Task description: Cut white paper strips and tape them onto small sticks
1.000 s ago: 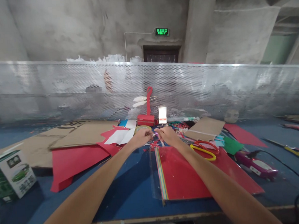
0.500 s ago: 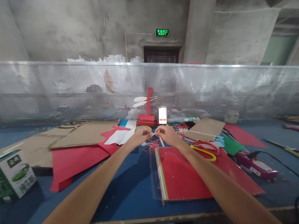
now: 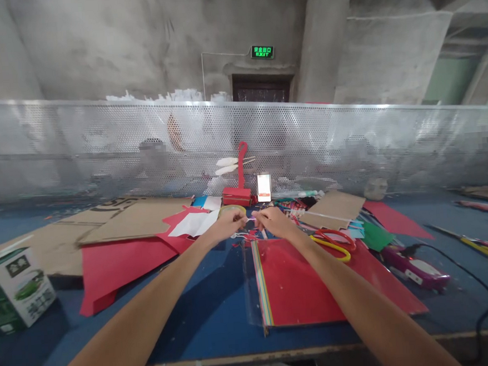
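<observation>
Both of my hands meet over the middle of the table, their fingers pinched close together. A small, thin, whitish-purple strip (image 3: 251, 219) spans the gap between the fingertips; its exact kind is too small to make out. One end sits in my left hand (image 3: 230, 222), the other in my right hand (image 3: 272, 221). Beneath the right fingers a pale stick-like piece (image 3: 264, 233) shows in part. White and red scraps (image 3: 248, 237) lie just below the hands. Behind my left hand a roll of tape (image 3: 232, 209) is partly hidden.
A stack of red paper (image 3: 301, 279) with yellow-and-red scissors (image 3: 336, 246) lies front right. Cardboard (image 3: 125, 222), red sheets (image 3: 120, 269) and a green-white box (image 3: 20, 290) are left. A lit phone (image 3: 264, 187) stands behind, near a perforated metal barrier (image 3: 328, 138). A purple corded device (image 3: 417, 269) sits right.
The strip between my fingertips looks straighter and more purple now, and the hands are slightly further apart. The whole view has shifted a little.
</observation>
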Motion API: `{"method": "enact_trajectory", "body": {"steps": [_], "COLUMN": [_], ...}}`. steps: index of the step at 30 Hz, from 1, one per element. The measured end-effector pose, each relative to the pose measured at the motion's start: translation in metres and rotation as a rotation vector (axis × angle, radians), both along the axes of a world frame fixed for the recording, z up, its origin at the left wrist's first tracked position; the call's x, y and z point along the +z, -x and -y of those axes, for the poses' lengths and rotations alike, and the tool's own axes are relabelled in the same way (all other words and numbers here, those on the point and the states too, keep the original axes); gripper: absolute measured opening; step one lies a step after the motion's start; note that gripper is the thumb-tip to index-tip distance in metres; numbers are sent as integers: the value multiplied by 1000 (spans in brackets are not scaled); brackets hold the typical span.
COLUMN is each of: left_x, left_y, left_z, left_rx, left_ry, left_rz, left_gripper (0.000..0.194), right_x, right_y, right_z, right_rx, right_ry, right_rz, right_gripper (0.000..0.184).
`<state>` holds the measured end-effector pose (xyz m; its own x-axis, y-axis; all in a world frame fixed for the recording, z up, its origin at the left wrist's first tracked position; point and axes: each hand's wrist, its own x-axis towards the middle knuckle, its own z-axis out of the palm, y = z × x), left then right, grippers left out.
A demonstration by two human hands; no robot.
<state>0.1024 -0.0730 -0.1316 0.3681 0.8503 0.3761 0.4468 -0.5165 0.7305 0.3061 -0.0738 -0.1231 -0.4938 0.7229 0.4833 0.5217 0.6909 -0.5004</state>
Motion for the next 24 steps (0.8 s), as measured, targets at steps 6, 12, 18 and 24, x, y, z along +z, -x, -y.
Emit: {"method": "enact_trajectory", "body": {"steps": [6, 12, 18, 24], "left_x": [-2, 2, -1, 1], "left_y": [-1, -3, -2, -2], "left_z": [-1, 5, 0, 1], "left_rx": [-58, -62, -26, -35], "left_ry": [117, 161, 128, 127], "left_rz": [16, 81, 81, 97], "left_gripper": [34, 32, 30, 28], "right_x": [0, -3, -2, -1], "right_y": [4, 5, 6, 9], "right_z": [3, -2, -3, 1], "right_rx": [71, 30, -14, -52], "right_ry": [-78, -178, -256, -239], "right_rz": [-69, -56, 25, 81], "right_gripper": [12, 6, 7, 14]}}
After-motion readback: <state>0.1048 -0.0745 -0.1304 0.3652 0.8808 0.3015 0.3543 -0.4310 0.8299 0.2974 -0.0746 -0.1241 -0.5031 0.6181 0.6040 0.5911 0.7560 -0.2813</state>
